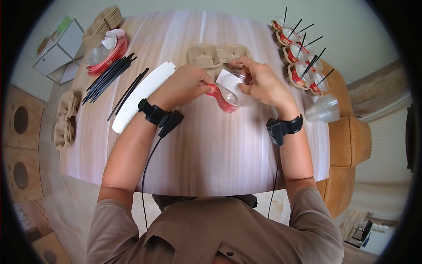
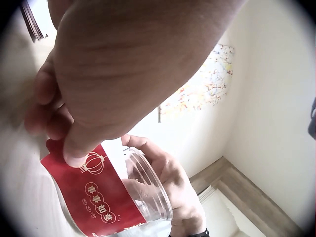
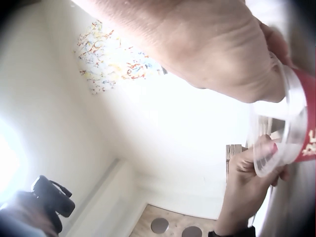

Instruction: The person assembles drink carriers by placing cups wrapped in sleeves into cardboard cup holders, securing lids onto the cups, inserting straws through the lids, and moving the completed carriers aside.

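My left hand [image 1: 187, 86] pinches one end of a red paper cup sleeve [image 1: 225, 104] between thumb and fingers. The sleeve curves around a clear plastic cup [image 1: 242, 100], its white inner side turned up at the other end. A lantern drawing and pale lettering show on the red face in the left wrist view. My right hand [image 1: 264, 86] grips the cup from the other side, fingers and thumb curled about it. Right at those fingers lies a pulp cup carrier [image 1: 206, 56]. In the right wrist view the cup's rim [image 3: 264, 160] faces the camera.
Left on the table are a white strip [image 1: 143, 97], black straws [image 1: 107, 79], red sleeves [image 1: 107, 59] and pulp carriers [image 1: 67, 119]. At the right stand several red-sleeved cups with straws [image 1: 301, 75] in carriers, and nested clear cups [image 1: 323, 108].
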A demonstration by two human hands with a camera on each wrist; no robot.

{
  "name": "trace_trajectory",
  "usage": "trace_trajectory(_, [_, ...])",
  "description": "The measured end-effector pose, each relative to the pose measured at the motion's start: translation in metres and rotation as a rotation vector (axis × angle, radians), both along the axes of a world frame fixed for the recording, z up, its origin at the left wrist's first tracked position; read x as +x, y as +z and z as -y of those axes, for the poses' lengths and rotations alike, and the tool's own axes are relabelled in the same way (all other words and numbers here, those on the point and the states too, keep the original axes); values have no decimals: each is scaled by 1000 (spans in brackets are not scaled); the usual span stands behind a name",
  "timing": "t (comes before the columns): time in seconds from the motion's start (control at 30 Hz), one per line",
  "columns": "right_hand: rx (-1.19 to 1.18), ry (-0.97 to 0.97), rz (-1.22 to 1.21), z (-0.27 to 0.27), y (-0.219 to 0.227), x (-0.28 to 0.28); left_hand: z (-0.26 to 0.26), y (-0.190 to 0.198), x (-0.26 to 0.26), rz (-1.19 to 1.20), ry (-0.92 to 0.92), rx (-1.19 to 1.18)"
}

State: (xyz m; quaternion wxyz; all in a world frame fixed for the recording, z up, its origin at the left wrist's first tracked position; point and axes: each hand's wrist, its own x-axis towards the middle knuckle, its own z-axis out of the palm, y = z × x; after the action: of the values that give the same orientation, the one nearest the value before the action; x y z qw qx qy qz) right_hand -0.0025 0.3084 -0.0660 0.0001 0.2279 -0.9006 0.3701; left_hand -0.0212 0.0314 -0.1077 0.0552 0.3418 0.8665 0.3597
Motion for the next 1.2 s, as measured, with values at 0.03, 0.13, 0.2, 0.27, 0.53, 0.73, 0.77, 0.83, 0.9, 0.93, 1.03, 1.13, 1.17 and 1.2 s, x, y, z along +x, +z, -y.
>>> trace_trajectory(0.03, [1, 2, 1, 1, -3, -1, 0, 0, 0, 1, 2, 1])
trace_trajectory(0.13, [-20, 7, -20, 5, -7, -2, 2, 3, 0, -31, 43, -25])
trace_trajectory(0.2, [45, 29, 78, 8, 0, 4, 3, 5, 0, -33, 77, -78])
trace_trajectory(0.27, [46, 30, 104, 10, -1, 3, 4, 7, 0, -48, 66, -91])
trace_trajectory(0.53, [28, 140, -7, 14, -18, -1, 5, -1, -5, -61, 40, -97])
trace_trajectory(0.73, [-8, 123, 71, 20, -21, 3, -1, -4, -1, 4, 23, 87])
trace_trajectory(0.77, [-21, 143, 47, 22, -21, 4, -2, -3, 0, 157, 25, 125])
trace_trajectory(0.83, [-35, 159, 24, 25, -21, 6, -4, -3, 2, 312, 24, 160])
trace_trajectory(0.9, [-67, 125, 0, 28, -22, 7, -6, -7, 1, 483, 37, 281])
trace_trajectory(0.93, [-68, 121, 0, 29, -19, 8, -6, -9, 0, 483, 33, 280])
trace_trajectory(1.03, [-78, 41, 64, 34, -16, 9, -8, -9, -2, 595, 22, 324])
trace_trajectory(1.13, [-161, 85, -120, 36, -25, 7, -10, -11, -2, 625, 35, 378])
trace_trajectory(1.17, [-114, 88, -98, 36, -24, 8, -9, -17, -6, 598, 42, 353])
trace_trajectory(1.2, [-66, 91, -77, 36, -23, 9, -10, -17, -6, 570, 49, 329])
